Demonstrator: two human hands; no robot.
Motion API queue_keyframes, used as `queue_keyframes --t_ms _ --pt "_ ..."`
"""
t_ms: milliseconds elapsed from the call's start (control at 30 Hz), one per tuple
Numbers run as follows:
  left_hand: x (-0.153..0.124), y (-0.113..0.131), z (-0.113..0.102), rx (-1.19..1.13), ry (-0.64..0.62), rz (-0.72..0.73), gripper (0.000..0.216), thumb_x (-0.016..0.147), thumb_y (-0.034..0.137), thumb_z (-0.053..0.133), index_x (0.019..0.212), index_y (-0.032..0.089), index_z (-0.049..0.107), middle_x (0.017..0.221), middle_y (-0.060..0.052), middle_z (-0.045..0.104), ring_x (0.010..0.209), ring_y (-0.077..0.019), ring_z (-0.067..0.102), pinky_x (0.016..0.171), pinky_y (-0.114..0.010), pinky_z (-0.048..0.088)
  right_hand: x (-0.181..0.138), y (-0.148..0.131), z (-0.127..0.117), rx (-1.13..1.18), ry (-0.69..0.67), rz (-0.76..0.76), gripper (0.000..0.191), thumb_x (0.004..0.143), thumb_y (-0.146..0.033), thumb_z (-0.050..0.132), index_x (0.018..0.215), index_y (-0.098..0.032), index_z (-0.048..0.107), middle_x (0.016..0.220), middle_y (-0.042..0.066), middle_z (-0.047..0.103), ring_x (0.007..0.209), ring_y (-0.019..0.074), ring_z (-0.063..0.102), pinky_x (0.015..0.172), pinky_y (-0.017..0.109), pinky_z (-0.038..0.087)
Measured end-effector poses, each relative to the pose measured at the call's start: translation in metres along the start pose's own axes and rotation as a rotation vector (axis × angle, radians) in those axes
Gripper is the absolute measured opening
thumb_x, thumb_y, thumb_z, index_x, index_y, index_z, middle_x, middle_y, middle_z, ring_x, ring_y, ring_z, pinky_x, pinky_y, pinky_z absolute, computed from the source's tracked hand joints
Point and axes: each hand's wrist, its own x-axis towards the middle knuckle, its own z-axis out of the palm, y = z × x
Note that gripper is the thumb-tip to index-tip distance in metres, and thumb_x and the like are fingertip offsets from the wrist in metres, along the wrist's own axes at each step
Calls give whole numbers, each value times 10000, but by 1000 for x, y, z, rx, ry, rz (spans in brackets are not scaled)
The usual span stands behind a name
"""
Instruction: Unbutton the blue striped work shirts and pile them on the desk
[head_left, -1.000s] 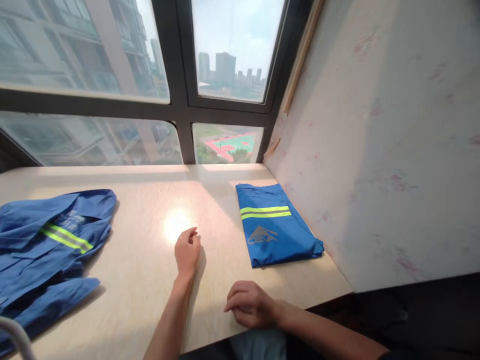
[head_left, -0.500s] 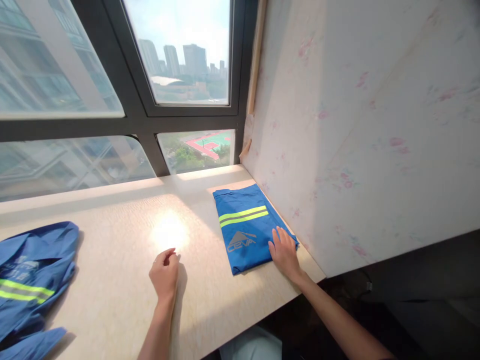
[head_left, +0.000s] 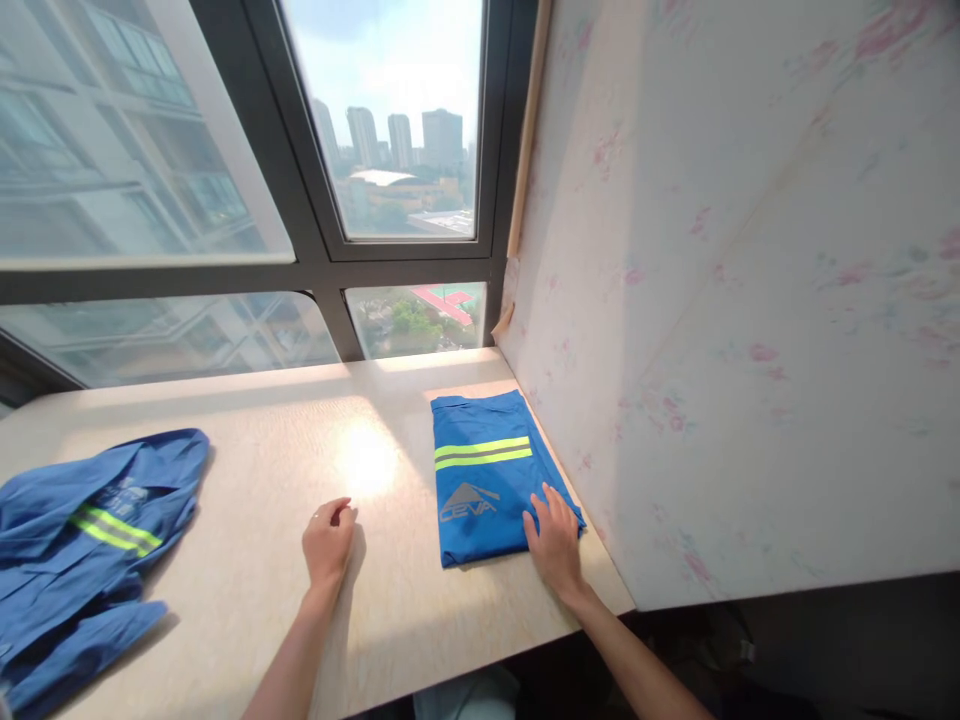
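A folded blue work garment (head_left: pixel 480 480) with a yellow-grey reflective stripe and a grey CEVA print lies flat near the wall. My right hand (head_left: pixel 553 535) rests on its lower right corner, fingers spread. My left hand (head_left: pixel 328 540) is on the tabletop to the left of the folded garment, apart from it. Its fingers are curled in and nothing shows in them. Farther left lies a second blue garment (head_left: pixel 52 540), loose and crumpled, with the same kind of stripe. The left edge of the frame cuts it off.
The pale wooden tabletop (head_left: pixel 300 440) runs along the dark-framed window (head_left: pixel 412 255). A white wall with pink flowers (head_left: pixel 675 300) rises close to the folded garment's right side. The tabletop's front edge runs below my hands, with a dark space under it.
The view has turned left, so more of the crumpled garment shows. My right hand stays on the folded garment's corner, and my left hand remains curled on the tabletop.
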Motion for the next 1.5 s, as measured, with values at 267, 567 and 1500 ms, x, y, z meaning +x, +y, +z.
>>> queue_keyframes --t_ms 267,567,1500 --pt "-6 7 -2 136 65 96 339 718 332 422 820 149 688 889 -119 699 823 -249 623 797 -358 459 3 1 -9 199 -18 -13 285 963 -292 475 1099 -167 692 1358 142 557 1283 296 482 1022 485 399" --pt "-97 30 14 -51 190 33 305 761 304 446 841 138 690 881 -115 691 791 -226 629 752 -346 484 12 5 -16 397 -140 123 331 928 -325 480 1127 -163 689 1312 121 601 1243 288 532 1032 471 407" --pt "-144 75 15 -678 -468 -235 534 942 522 293 1190 176 616 1110 -115 661 1171 -265 586 1165 -544 246 93 -194 -120 771 -396 -439 260 804 -222 615 1041 -155 701 726 0 577 669 125 501 655 237 396"
